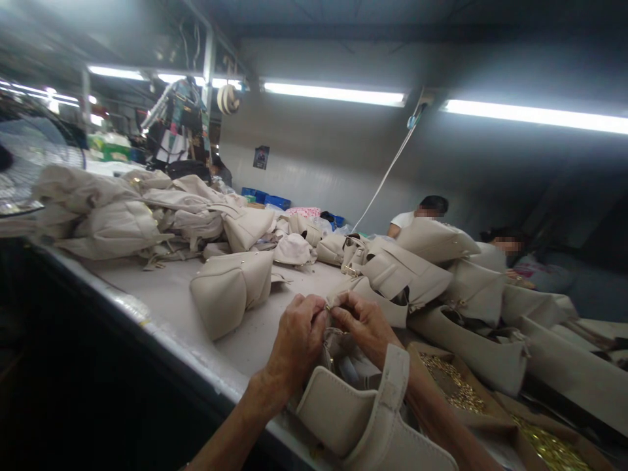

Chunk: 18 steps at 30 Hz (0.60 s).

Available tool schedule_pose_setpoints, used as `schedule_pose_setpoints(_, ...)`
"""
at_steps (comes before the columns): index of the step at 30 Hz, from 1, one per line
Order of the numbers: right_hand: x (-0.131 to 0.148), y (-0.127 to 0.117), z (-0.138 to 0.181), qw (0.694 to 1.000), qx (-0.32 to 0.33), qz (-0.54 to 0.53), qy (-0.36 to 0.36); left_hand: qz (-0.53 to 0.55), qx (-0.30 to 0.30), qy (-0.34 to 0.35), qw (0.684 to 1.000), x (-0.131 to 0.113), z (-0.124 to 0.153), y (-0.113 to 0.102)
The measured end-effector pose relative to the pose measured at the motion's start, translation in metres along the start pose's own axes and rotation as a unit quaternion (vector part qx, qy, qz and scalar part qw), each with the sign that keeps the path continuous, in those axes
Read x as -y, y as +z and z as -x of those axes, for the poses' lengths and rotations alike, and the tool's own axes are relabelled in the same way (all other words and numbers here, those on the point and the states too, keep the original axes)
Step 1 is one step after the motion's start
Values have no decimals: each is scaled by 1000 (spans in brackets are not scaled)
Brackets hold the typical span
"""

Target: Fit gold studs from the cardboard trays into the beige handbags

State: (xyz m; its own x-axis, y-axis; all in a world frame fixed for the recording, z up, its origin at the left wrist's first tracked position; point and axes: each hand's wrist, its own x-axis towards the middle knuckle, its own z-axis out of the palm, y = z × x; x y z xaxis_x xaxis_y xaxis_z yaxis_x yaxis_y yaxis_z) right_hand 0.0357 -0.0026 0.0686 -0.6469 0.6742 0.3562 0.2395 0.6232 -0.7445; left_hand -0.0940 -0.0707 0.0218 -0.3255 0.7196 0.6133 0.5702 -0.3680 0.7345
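Note:
A beige handbag (pixel 338 409) lies open at the table's near edge, its stitched flap and strap tab (pixel 395 373) towards me. Over its mouth my left hand (pixel 300 335) is closed, thumb and fingers pinching the bag's upper edge. My right hand (pixel 362 322) meets it there, also closed in a pinch. Between the fingertips shows a small gold metal fitting (pixel 328 307); its exact shape is mostly hidden by the fingers. Another beige bag (pixel 230 288) rests on the table beyond my left hand.
Beige bags (pixel 412 268) are heaped behind and to the right, with more piled at left (pixel 118 222). Cardboard trays of small gold fittings (pixel 454 386) sit by my right forearm. Two people work across the table at right, another person farther back. A fan (pixel 39 157) stands at far left.

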Motion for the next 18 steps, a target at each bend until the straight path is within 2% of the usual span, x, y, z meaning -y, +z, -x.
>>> schedule_pose_setpoints(8,3,3,1,1000,12,-15,-2,-21,-26,12,999,-1,2,0)
schedule_pose_setpoints(15,-1,7,0,998,3,-62,17,-95,-68,73,991,1,7,7)
schedule_pose_setpoints(18,1,10,3,998,-26,-47,14,-124,-75,93,985,1,9,7)
